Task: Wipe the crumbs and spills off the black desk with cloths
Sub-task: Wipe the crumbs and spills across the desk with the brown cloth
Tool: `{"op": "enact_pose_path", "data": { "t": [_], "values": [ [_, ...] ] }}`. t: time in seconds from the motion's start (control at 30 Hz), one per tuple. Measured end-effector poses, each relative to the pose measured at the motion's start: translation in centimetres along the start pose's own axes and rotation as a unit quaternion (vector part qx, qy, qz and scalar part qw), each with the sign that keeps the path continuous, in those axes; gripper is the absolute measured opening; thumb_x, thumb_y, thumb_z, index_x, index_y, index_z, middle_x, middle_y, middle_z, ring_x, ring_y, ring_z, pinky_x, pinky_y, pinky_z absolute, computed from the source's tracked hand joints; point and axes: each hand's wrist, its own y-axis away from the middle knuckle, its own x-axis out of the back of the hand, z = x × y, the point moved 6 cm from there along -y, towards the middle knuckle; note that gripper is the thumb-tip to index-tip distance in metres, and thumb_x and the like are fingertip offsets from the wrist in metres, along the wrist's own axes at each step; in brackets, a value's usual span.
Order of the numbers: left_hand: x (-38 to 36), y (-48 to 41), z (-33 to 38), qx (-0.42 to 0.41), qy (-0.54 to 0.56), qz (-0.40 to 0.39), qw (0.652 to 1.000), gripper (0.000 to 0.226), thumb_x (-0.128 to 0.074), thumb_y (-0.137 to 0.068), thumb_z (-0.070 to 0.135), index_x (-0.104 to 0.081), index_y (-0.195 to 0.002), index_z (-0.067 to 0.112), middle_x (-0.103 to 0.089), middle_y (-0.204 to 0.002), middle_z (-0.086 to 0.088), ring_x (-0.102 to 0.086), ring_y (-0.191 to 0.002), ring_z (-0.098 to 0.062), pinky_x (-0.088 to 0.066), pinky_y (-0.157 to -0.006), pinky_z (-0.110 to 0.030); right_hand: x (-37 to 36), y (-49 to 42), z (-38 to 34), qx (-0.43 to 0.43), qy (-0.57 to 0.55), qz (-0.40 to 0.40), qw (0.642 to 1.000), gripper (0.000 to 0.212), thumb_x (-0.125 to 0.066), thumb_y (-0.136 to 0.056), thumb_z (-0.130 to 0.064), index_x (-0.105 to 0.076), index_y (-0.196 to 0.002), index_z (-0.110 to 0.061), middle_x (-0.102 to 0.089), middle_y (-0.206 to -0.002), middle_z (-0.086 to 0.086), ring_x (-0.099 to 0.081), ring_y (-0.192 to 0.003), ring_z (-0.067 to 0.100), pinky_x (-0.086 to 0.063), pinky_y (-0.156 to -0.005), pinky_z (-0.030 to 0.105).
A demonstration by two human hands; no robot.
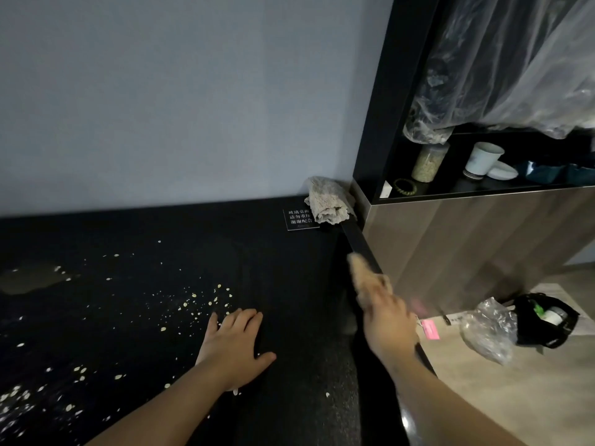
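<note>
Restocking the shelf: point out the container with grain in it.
The clear jar, leftmost of the three vessels; pale grain shows through its wall, while the cup and dish beside it are opaque white.

We count one cloth (328, 201) at one o'clock on one black desk (289, 268), one placard (297, 218), one puddle (29, 280) at nine o'clock, and crumbs (194, 295) too numerous to tally. At two o'clock we count one jar (429, 162), one cup (483, 160), one plate (502, 171) and one bracelet (405, 187).
</note>
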Motion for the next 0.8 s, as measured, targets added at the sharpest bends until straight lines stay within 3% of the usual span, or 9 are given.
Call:
{"op": "enact_pose_path", "data": {
  "t": [0.07, 0.13, 0.2, 0.37, 0.47, 0.57, 0.63, 0.73, 0.8],
  "values": [
    [-0.2, 0.1, 0.0, 0.002, 0.002, 0.004, 1.0, 0.079, -0.031, -0.089, 0.065, -0.003, -0.15, 0.022, -0.002, -0.156, 0.008, 0.0, -0.144, -0.015, 0.002, -0.117, -0.049, -1.0, 2.6, -2.5, 0.106, 0.042, -0.024, 0.993, 0.05, -0.047, -0.089, -0.025, -0.041, -0.137, -0.038, -0.036, -0.148, -0.009, -0.037, -0.135, 0.02, -0.04, -0.096, 0.045],
    [-0.5, 0.2, -0.1, 0.004, 0.006, 0.006, 1.0, 0.079, -0.029, -0.09, 0.064, -0.001, -0.15, 0.022, 0.0, -0.157, 0.007, 0.003, -0.145, -0.015, 0.002, -0.117, -0.048, -0.8, 5.4, -3.2, 0.206, 0.028, -0.025, 0.978, 0.042, -0.052, -0.08, -0.033, -0.059, -0.122, -0.036, -0.057, -0.13, -0.012, -0.055, -0.121, 0.016, -0.05, -0.083, 0.036],
    [-0.7, 0.4, -0.1, 0.006, 0.011, 0.001, 1.0, 0.077, -0.027, -0.091, 0.062, 0.002, -0.15, 0.022, 0.003, -0.158, 0.006, 0.006, -0.145, -0.015, 0.003, -0.117, -0.048, -0.8, 7.3, -2.2, 0.301, 0.097, -0.041, 0.948, 0.04, -0.045, -0.083, -0.039, -0.063, -0.118, -0.034, -0.063, -0.121, -0.014, -0.059, -0.114, 0.011, -0.046, -0.091, 0.032],
    [-1.0, 0.7, 0.5, 0.018, 0.016, 0.006, 1.0, 0.073, -0.025, -0.094, 0.057, 0.004, -0.15, 0.019, 0.006, -0.158, 0.005, 0.009, -0.145, -0.017, 0.004, -0.117, -0.046, 0.4, 4.4, 1.7, 0.089, 0.04, -0.018, 0.995, 0.058, -0.022, -0.085, -0.042, -0.052, -0.133, -0.028, -0.049, -0.14, -0.009, -0.037, -0.136, 0.013, -0.002, -0.116, 0.029],
    [-1.1, 0.8, 0.6, 0.016, 0.014, 0.011, 1.0, 0.072, -0.023, -0.095, 0.056, 0.004, -0.15, 0.018, 0.006, -0.158, 0.005, 0.009, -0.145, -0.018, 0.004, -0.117, -0.046, -0.8, 8.2, -3.4, 0.2, -0.028, -0.009, 0.979, 0.064, -0.042, -0.083, -0.024, -0.031, -0.146, -0.032, -0.03, -0.15, -0.016, -0.019, -0.141, 0.009, -0.026, -0.112, 0.027],
    [-1.3, 1.0, 0.5, 0.01, 0.007, 0.013, 1.0, 0.071, -0.023, -0.095, 0.056, 0.003, -0.15, 0.018, 0.006, -0.158, 0.005, 0.009, -0.145, -0.018, 0.003, -0.117, -0.045, 0.4, 11.4, -6.0, 0.375, -0.039, -0.04, 0.925, 0.047, -0.05, -0.083, -0.023, -0.054, -0.129, -0.03, -0.058, -0.13, -0.01, -0.041, -0.129, 0.007, -0.04, -0.104, 0.029],
    [-1.4, 1.3, 0.5, 0.005, 0.006, 0.01, 1.0, 0.071, -0.023, -0.095, 0.056, 0.004, -0.15, 0.019, 0.007, -0.158, 0.005, 0.01, -0.144, -0.018, 0.004, -0.117, -0.045, 0.7, 9.3, -3.2, 0.323, -0.026, -0.021, 0.946, 0.049, -0.043, -0.089, -0.019, -0.045, -0.136, -0.036, -0.045, -0.141, -0.017, -0.038, -0.132, 0.005, -0.029, -0.108, 0.023],
    [-1.7, 1.8, 0.5, 0.003, 0.014, 0.009, 1.0, 0.072, -0.024, -0.095, 0.056, 0.004, -0.15, 0.02, 0.007, -0.158, 0.007, 0.011, -0.144, -0.017, 0.005, -0.116, -0.044, 1.1, 6.8, 1.9, 0.031, -0.022, 0.047, 0.998, 0.065, -0.014, -0.085, -0.035, -0.03, -0.147, -0.024, -0.021, -0.154, -0.009, -0.019, -0.143, 0.016, -0.026, -0.113, 0.035],
    [-1.8, 2.0, 0.6, 0.004, 0.022, 0.014, 1.0, 0.071, -0.025, -0.095, 0.056, 0.004, -0.15, 0.02, 0.007, -0.158, 0.007, 0.011, -0.144, -0.016, 0.005, -0.116, -0.044, -0.2, 8.3, -0.8, 0.064, -0.016, 0.032, 0.997, 0.069, -0.018, -0.081, -0.029, -0.014, -0.15, -0.028, -0.014, -0.156, -0.009, -0.009, -0.145, 0.016, -0.024, -0.114, 0.036]
  ]
}}
